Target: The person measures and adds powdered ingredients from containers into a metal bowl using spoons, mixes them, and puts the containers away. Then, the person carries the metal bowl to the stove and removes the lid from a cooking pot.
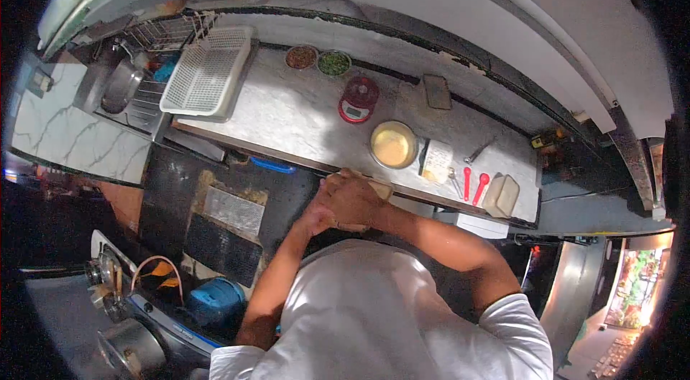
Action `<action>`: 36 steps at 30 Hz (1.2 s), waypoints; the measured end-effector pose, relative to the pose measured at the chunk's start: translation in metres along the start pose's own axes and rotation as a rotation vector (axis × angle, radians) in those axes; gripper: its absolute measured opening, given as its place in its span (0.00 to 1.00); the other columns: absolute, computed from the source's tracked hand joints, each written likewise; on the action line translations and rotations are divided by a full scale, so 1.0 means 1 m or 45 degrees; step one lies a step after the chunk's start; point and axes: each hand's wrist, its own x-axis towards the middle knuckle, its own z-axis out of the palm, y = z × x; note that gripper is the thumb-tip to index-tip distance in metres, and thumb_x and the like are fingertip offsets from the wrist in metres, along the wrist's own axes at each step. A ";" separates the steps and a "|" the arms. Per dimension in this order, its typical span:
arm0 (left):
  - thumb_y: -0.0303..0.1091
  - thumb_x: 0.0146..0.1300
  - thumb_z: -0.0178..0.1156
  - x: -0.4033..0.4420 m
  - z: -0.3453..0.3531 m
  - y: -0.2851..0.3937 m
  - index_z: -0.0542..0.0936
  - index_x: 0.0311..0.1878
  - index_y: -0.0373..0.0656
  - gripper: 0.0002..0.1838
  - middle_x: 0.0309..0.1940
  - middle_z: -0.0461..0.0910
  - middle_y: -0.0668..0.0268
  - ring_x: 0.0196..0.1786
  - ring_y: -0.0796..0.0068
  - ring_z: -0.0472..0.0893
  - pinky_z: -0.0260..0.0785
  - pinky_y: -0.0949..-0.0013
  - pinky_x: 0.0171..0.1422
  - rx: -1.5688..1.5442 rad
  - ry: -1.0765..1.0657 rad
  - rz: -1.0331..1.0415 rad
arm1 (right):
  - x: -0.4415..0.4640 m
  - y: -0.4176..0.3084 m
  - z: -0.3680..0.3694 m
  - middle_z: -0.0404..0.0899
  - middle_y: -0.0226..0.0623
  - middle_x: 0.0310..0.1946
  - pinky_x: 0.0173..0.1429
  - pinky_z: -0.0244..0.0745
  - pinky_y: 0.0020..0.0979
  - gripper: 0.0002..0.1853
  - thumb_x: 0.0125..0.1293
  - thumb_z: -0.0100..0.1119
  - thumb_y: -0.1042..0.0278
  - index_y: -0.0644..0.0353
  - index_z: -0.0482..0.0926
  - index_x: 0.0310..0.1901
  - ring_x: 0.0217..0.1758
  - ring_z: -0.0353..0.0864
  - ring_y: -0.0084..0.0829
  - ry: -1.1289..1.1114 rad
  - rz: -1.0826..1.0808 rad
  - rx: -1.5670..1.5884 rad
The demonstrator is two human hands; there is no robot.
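My right hand (352, 198) and my left hand (317, 216) come together in front of my body, just off the counter's front edge. Both are closed around a pale tan, box-like container (382, 189). Only its right end and a bit of its lower rim show; my fingers and right forearm cover the rest. On the counter beyond my hands stands a round metal bowl (394, 144) with a pale yellow mixture in it. A handwritten paper note (436, 161) lies right of the bowl.
A red kitchen scale (358, 100) stands behind the bowl, near two small bowls of chopped food, brown (301, 57) and green (334, 62). Red measuring spoons (481, 189) and a rectangular tub (502, 197) lie at right. A white dish rack (208, 71) sits left, beside the sink.
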 end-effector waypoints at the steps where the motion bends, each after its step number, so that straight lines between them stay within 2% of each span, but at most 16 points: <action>1: 0.82 0.77 0.43 0.000 -0.006 0.007 0.70 0.81 0.52 0.48 0.71 0.83 0.61 0.70 0.63 0.84 0.84 0.52 0.66 0.015 0.002 0.006 | 0.005 -0.004 0.002 0.89 0.38 0.41 0.70 0.75 0.52 0.22 0.75 0.61 0.41 0.53 0.89 0.48 0.57 0.87 0.44 0.016 0.003 -0.003; 4: 0.87 0.75 0.34 0.019 -0.039 0.014 0.69 0.81 0.53 0.52 0.67 0.83 0.61 0.66 0.60 0.85 0.86 0.52 0.57 -0.104 -0.020 0.201 | 0.016 0.000 0.016 0.91 0.44 0.41 0.66 0.79 0.54 0.27 0.79 0.57 0.38 0.57 0.90 0.48 0.53 0.89 0.48 0.187 0.404 -0.194; 6: 0.90 0.72 0.31 0.038 -0.079 0.018 0.69 0.81 0.54 0.54 0.64 0.83 0.59 0.62 0.59 0.86 0.86 0.55 0.46 -0.159 0.212 0.469 | 0.036 0.017 0.029 0.91 0.47 0.42 0.60 0.82 0.54 0.29 0.79 0.57 0.36 0.58 0.90 0.44 0.47 0.91 0.49 -0.055 0.586 0.079; 7: 0.91 0.70 0.30 0.045 -0.095 0.021 0.68 0.81 0.54 0.56 0.63 0.83 0.59 0.61 0.59 0.86 0.85 0.56 0.43 -0.212 0.187 0.531 | 0.041 0.023 0.054 0.90 0.45 0.37 0.55 0.82 0.48 0.29 0.77 0.60 0.35 0.57 0.90 0.39 0.44 0.89 0.46 0.270 0.528 0.034; 8: 0.93 0.68 0.29 0.049 -0.107 0.026 0.68 0.81 0.55 0.57 0.62 0.83 0.59 0.60 0.59 0.86 0.84 0.58 0.40 -0.267 0.165 0.597 | 0.046 0.019 0.051 0.90 0.45 0.37 0.55 0.82 0.48 0.29 0.77 0.60 0.35 0.57 0.90 0.39 0.44 0.89 0.46 0.272 0.546 0.031; 10: 0.94 0.66 0.30 0.050 -0.112 0.045 0.65 0.84 0.58 0.59 0.68 0.80 0.59 0.64 0.56 0.84 0.86 0.51 0.47 -0.388 0.379 0.808 | 0.055 0.010 0.036 0.85 0.36 0.32 0.48 0.78 0.44 0.23 0.72 0.68 0.39 0.53 0.87 0.34 0.39 0.86 0.40 0.668 0.434 -0.077; 12: 0.94 0.65 0.32 0.044 -0.124 0.064 0.60 0.88 0.64 0.59 0.83 0.67 0.62 0.76 0.47 0.76 0.80 0.31 0.68 -0.574 0.481 0.863 | 0.066 0.021 0.042 0.85 0.35 0.31 0.50 0.76 0.45 0.22 0.73 0.68 0.41 0.53 0.87 0.33 0.40 0.85 0.39 0.742 0.392 -0.059; 20: 0.91 0.65 0.47 -0.007 -0.075 0.077 0.62 0.87 0.66 0.56 0.85 0.65 0.64 0.81 0.44 0.70 0.72 0.23 0.75 -0.626 0.151 0.774 | 0.062 0.098 0.156 0.76 0.29 0.27 0.52 0.73 0.43 0.15 0.69 0.74 0.48 0.48 0.84 0.32 0.37 0.80 0.37 1.048 0.371 -0.108; 22: 0.90 0.65 0.48 -0.007 -0.062 0.064 0.62 0.87 0.64 0.56 0.83 0.67 0.61 0.79 0.43 0.72 0.73 0.23 0.73 -0.586 0.156 0.702 | 0.042 0.097 0.176 0.81 0.31 0.33 0.58 0.75 0.47 0.16 0.71 0.70 0.46 0.49 0.86 0.36 0.43 0.83 0.39 0.973 0.354 -0.098; 25: 0.91 0.64 0.48 -0.014 -0.050 0.055 0.63 0.87 0.61 0.57 0.79 0.73 0.60 0.75 0.44 0.76 0.73 0.23 0.72 -0.540 0.087 0.632 | 0.020 0.098 0.160 0.85 0.38 0.51 0.65 0.74 0.56 0.14 0.74 0.64 0.52 0.53 0.87 0.46 0.60 0.82 0.44 0.288 0.628 0.018; 28: 0.88 0.69 0.46 -0.015 -0.044 0.055 0.66 0.86 0.58 0.54 0.75 0.78 0.59 0.74 0.47 0.79 0.73 0.28 0.75 -0.538 -0.114 0.547 | -0.053 0.122 0.149 0.82 0.48 0.42 0.62 0.74 0.58 0.11 0.72 0.64 0.58 0.58 0.82 0.42 0.51 0.83 0.52 0.667 0.902 -0.657; 29: 0.86 0.72 0.45 -0.016 -0.038 0.054 0.67 0.86 0.56 0.53 0.76 0.78 0.59 0.74 0.48 0.79 0.73 0.31 0.77 -0.522 -0.110 0.540 | -0.094 0.118 0.111 0.84 0.52 0.45 0.59 0.75 0.55 0.12 0.72 0.62 0.62 0.62 0.84 0.46 0.50 0.83 0.54 0.671 1.327 -0.241; 31: 0.79 0.79 0.42 -0.020 -0.030 0.052 0.66 0.86 0.50 0.49 0.78 0.77 0.57 0.76 0.50 0.79 0.72 0.39 0.80 -0.510 -0.171 0.505 | -0.180 0.138 0.092 0.85 0.53 0.44 0.56 0.76 0.55 0.14 0.70 0.64 0.67 0.64 0.85 0.53 0.56 0.84 0.55 1.158 1.655 -0.057; 32: 0.79 0.79 0.42 -0.015 -0.027 0.051 0.66 0.86 0.50 0.49 0.78 0.77 0.57 0.76 0.50 0.79 0.72 0.39 0.80 -0.517 -0.176 0.511 | -0.233 0.147 0.096 0.85 0.51 0.48 0.54 0.77 0.56 0.16 0.72 0.65 0.62 0.61 0.86 0.55 0.56 0.84 0.55 1.120 1.582 -0.409; 34: 0.80 0.79 0.41 -0.001 -0.027 0.042 0.67 0.87 0.50 0.49 0.80 0.75 0.57 0.80 0.49 0.76 0.69 0.38 0.83 -0.433 -0.223 0.440 | -0.294 0.137 0.094 0.84 0.47 0.53 0.57 0.77 0.58 0.18 0.73 0.66 0.58 0.59 0.86 0.58 0.58 0.84 0.54 0.402 2.050 -0.211; 36: 0.79 0.80 0.40 0.012 -0.025 0.038 0.68 0.86 0.47 0.49 0.80 0.75 0.56 0.80 0.50 0.76 0.69 0.39 0.84 -0.461 -0.355 0.343 | -0.339 0.142 0.128 0.83 0.43 0.56 0.58 0.75 0.61 0.20 0.72 0.69 0.56 0.55 0.85 0.61 0.58 0.85 0.51 0.258 1.910 -0.313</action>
